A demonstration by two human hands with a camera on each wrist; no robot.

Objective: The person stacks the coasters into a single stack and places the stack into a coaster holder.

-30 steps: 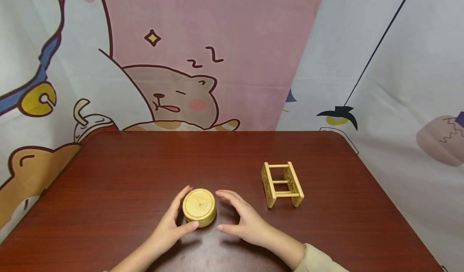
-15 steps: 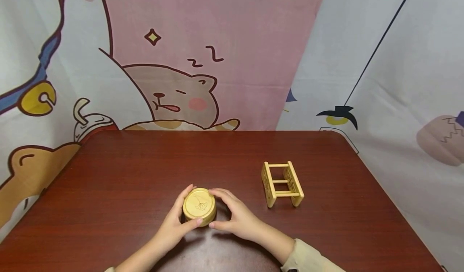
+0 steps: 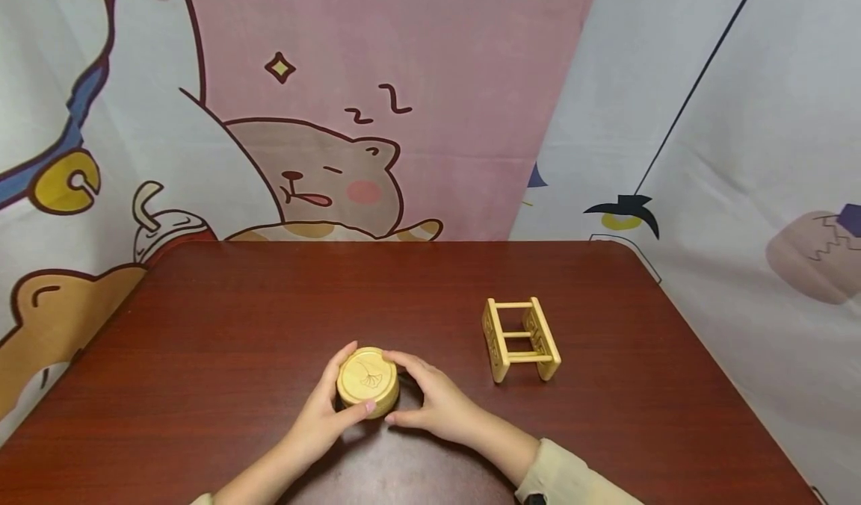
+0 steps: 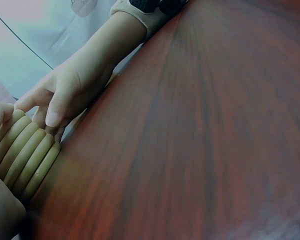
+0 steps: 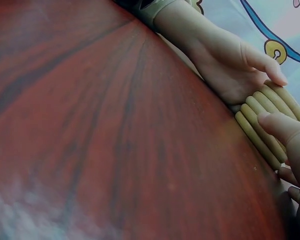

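A stack of round wooden coasters (image 3: 368,376), the top one engraved with a ginkgo leaf, sits near the front middle of the table. My left hand (image 3: 320,412) grips it from the left, thumb along the near upper edge and fingers round the far side. From the right, my right hand (image 3: 440,406) curves round it, index fingertip at the far rim and thumb at the near lower edge. Several coaster layers (image 4: 29,152) show edge-on in the left wrist view. In the right wrist view the lower coasters (image 5: 258,135) are fanned slightly out of line.
A pale wooden coaster rack (image 3: 498,344), with carved side panels joined by thin rods, stands to the right on the dark red-brown table (image 3: 289,296). Behind the table hangs a cartoon-printed cloth (image 3: 471,101).
My right hand has moved left, closing the gap to the coasters until its fingers meet the stack. The left hand keeps its grip, its thumb shifted slightly. The rack stays put.
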